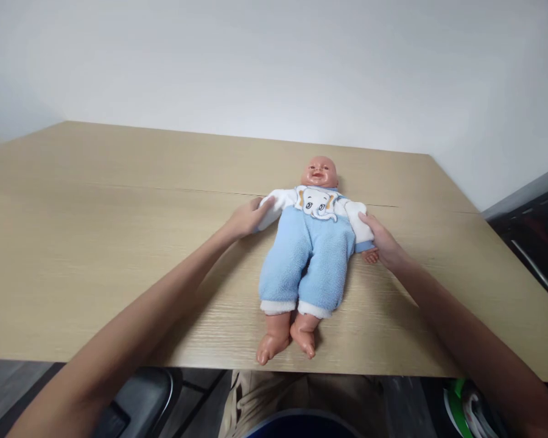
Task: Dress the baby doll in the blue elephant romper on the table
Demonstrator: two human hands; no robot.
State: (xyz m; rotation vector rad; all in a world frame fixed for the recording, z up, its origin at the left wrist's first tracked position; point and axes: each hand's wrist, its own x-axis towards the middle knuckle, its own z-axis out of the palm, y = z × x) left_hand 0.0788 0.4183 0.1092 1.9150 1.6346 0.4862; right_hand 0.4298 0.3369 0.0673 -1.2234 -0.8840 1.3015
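A baby doll (308,255) lies on its back on the wooden table (119,243), head toward the wall and bare feet near the front edge. It wears a blue and white fleece outfit with an elephant face on the chest. My left hand (248,218) is closed around the doll's white sleeve on the left, its thumb on top. On the other side, my right hand (384,239) grips the opposite sleeve just above the blue cuff, and the doll's small hand shows below it. Some of my fingers are hidden under the sleeves.
A pale wall (256,67) rises behind the table. Below the front edge on the left is a grey chair (146,395). Under the right side sits a green and white object (461,407) I cannot make out. Dark shelving or a case (525,225) stands beyond the right edge.
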